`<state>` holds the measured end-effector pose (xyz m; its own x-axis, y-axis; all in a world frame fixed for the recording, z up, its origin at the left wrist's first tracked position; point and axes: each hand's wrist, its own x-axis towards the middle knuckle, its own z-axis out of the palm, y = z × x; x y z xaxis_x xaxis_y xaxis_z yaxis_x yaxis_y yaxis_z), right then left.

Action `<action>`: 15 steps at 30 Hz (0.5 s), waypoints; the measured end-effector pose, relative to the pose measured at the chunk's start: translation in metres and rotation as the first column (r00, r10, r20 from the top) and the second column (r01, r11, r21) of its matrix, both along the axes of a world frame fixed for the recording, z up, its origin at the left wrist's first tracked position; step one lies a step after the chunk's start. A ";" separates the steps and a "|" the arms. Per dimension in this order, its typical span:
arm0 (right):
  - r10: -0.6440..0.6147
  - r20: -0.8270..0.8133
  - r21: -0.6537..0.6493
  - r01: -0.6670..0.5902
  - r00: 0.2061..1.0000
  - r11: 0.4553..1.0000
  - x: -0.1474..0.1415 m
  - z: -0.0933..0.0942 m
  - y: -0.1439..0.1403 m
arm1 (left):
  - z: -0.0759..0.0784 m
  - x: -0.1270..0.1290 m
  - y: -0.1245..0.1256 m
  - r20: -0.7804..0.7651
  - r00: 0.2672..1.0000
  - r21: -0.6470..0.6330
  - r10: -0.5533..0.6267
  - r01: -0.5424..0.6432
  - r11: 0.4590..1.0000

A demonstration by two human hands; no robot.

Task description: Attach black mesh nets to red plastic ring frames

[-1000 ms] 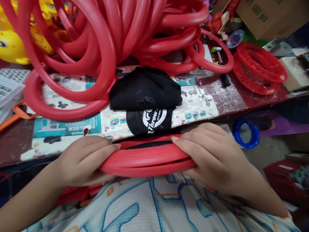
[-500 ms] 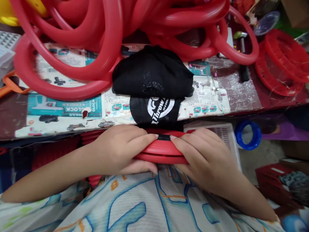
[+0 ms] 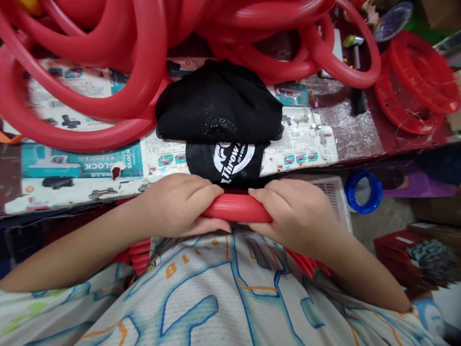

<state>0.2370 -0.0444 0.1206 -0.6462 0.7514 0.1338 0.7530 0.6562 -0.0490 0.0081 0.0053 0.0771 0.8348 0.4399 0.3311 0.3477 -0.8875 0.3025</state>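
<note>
Both hands grip a red plastic ring [image 3: 237,207] at the table's front edge, close to my shirt. My left hand [image 3: 180,204] wraps its left part, thumb below and fingers over the top. My right hand [image 3: 295,206] holds the right part the same way. Only the ring's near outer side shows between the hands; the rest is covered. Just beyond the hands lies black mesh fabric [image 3: 239,168] with a white round print reading "Throw", hanging at the table edge. A bunched piece of black cloth [image 3: 219,103] rests behind it.
Big red ribbed rings [image 3: 151,57] pile up across the back and left. Flat red rings [image 3: 414,86] and a hammer [image 3: 356,53] lie at right on the table. Below the edge at right are a white basket [image 3: 334,192] and a blue roll of tape [image 3: 363,192].
The ring has tilted and closed up: the black mesh strip on it and the gap between two red layers no longer show. Both hands rose slightly; the view shifted a little.
</note>
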 end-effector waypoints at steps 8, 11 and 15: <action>0.115 -0.050 -0.113 -0.120 0.992 0.986 -0.013 0.002 0.014 | 0.013 -0.007 -0.006 -0.158 0.985 -0.045 0.073 -0.081 0.996; 0.046 -0.111 -0.230 -0.071 0.993 0.971 0.007 -0.004 0.013 | 0.003 -0.033 -0.007 -0.064 0.991 -0.019 0.119 -0.120 0.993; 0.003 -0.204 -0.232 -0.051 0.979 0.971 0.019 -0.020 0.007 | -0.013 -0.061 -0.012 0.032 0.994 0.001 0.108 -0.108 0.994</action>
<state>0.2564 -0.0378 0.1003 -0.6446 0.7598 0.0848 0.6938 0.6279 -0.3526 -0.0531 -0.0067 0.0643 0.7716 0.5260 0.3577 0.4319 -0.8460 0.3126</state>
